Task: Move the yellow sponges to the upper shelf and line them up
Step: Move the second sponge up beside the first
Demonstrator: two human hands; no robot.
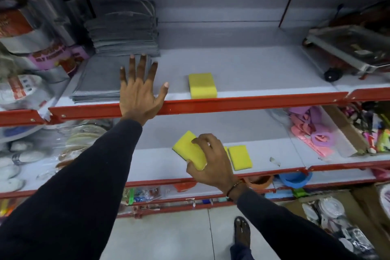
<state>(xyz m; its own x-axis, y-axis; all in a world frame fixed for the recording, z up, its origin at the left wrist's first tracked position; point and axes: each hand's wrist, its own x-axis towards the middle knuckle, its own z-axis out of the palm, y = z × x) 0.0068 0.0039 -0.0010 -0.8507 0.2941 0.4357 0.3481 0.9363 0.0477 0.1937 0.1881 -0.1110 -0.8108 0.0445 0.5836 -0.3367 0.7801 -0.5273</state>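
Yellow sponge (191,150) gripped, right hand (211,162), lower shelf (160,164)

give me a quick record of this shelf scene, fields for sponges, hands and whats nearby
sponge on upper shelf: one yellow sponge near the front edge of the upper shelf
sponge in hand: one, tilted, gripped by the right hand
sponges on lower shelf: one lying flat on the lower shelf, plus a sliver of another beside the hand, mostly hidden
left hand: open, fingers spread, over the upper shelf's red rail, holding nothing
nearby: grey cloths stacked at upper left
task state: not finished
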